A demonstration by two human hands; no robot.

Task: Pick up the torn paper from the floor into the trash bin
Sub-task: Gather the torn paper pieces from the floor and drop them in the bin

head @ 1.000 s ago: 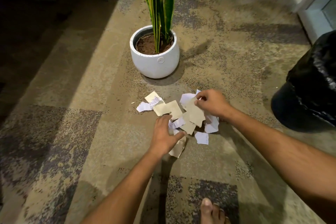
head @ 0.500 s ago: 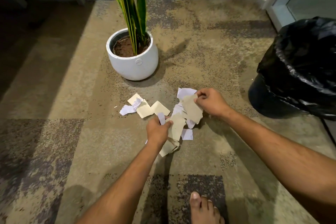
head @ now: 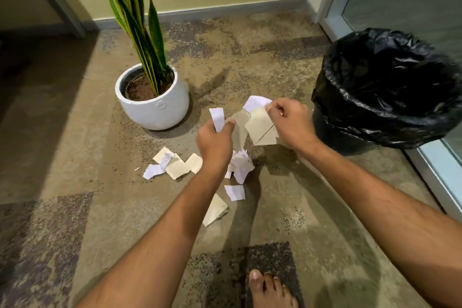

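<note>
- Torn scraps are being pinched by the left hand and right hand, beside the trash bin.
- Loosely gripped pieces are risking slipping; floor scraps are being left behind.

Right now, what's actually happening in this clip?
A person is clearing torn paper off a patterned carpet. The left hand grips a white strip and a tan piece; the right hand pinches more tan and white scraps. Both are raised above the floor, beside the black-lined trash bin. Several torn white and tan scraps lie on the carpet near the white plant pot.
</note>
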